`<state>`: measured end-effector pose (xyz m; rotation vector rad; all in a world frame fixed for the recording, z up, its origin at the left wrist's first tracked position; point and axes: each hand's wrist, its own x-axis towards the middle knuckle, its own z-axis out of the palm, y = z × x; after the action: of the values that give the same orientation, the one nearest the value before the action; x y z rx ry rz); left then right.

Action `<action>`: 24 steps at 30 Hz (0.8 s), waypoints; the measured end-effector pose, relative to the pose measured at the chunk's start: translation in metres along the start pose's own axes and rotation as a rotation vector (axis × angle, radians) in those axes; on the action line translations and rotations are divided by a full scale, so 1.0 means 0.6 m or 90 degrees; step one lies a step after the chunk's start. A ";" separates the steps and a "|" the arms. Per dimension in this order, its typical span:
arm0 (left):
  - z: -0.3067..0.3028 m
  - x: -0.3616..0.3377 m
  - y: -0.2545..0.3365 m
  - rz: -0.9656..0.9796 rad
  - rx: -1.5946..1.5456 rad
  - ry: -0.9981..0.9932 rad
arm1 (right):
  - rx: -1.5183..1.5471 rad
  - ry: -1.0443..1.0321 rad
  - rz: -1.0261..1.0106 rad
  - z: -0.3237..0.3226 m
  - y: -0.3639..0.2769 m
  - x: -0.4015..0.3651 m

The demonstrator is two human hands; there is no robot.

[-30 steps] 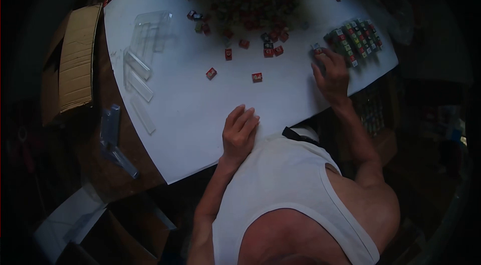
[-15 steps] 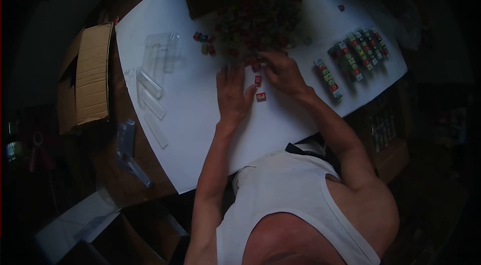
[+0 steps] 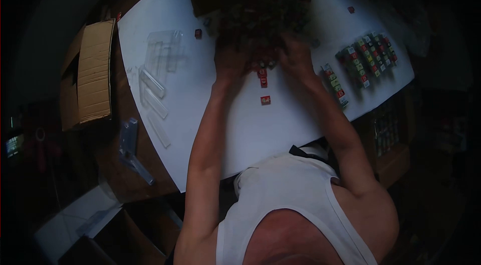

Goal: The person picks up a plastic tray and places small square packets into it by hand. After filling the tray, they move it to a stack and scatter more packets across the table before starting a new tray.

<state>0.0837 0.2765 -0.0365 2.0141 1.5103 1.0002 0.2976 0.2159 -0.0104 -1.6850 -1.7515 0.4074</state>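
Both left hand [image 3: 231,64] and right hand [image 3: 297,55] flank the dark block pile [image 3: 265,19], finger grip unclear; clear cases [image 3: 153,83] lie left, cardboard box [image 3: 95,72] beyond, its inside shadowed.

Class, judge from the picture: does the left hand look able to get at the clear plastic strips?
Probably yes: between the left hand and the clear plastic strips there seems to be only bare white tabletop, with no block in the way.

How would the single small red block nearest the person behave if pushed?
The small red block looks rigid, with straight edges. Being boxy, it would probably slide across the smooth white work surface rather than roll. Being so small, it is likely light.
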 end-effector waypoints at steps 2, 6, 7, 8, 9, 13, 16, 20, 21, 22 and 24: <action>0.018 0.014 -0.004 0.056 -0.030 -0.051 | 0.086 -0.002 -0.040 0.005 -0.013 -0.020; -0.003 0.018 -0.034 0.380 0.347 -0.079 | 0.120 -0.023 -0.097 0.001 -0.010 -0.034; -0.002 0.015 -0.036 0.285 0.244 -0.062 | 0.151 -0.017 -0.091 0.002 -0.007 -0.034; -0.003 0.011 -0.033 0.200 0.134 -0.049 | 0.160 -0.029 -0.101 0.001 -0.005 -0.045; -0.004 0.005 -0.029 0.193 0.139 -0.039 | 0.101 -0.021 -0.079 -0.005 -0.001 -0.052; -0.026 -0.005 0.042 -0.002 -0.001 -0.039 | 0.095 -0.047 -0.006 -0.039 -0.028 -0.055; 0.010 0.012 0.039 0.158 -0.094 -0.037 | 0.040 -0.008 -0.097 -0.048 -0.050 -0.048; -0.011 0.020 0.045 0.142 -0.165 -0.107 | 0.069 0.002 -0.171 -0.039 -0.084 -0.018; -0.027 0.011 0.039 0.110 -0.131 -0.101 | 0.061 -0.005 -0.243 -0.032 -0.099 0.002; -0.044 0.001 0.035 0.078 -0.100 -0.097 | 0.051 -0.010 -0.314 -0.022 -0.113 0.022; -0.054 -0.038 -0.016 0.074 -0.018 -0.040 | 0.096 -0.093 -0.282 0.023 -0.150 0.075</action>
<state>0.0498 0.2553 -0.0287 2.1134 1.3538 0.9874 0.2223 0.2519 0.0478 -1.1424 -2.0762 0.4523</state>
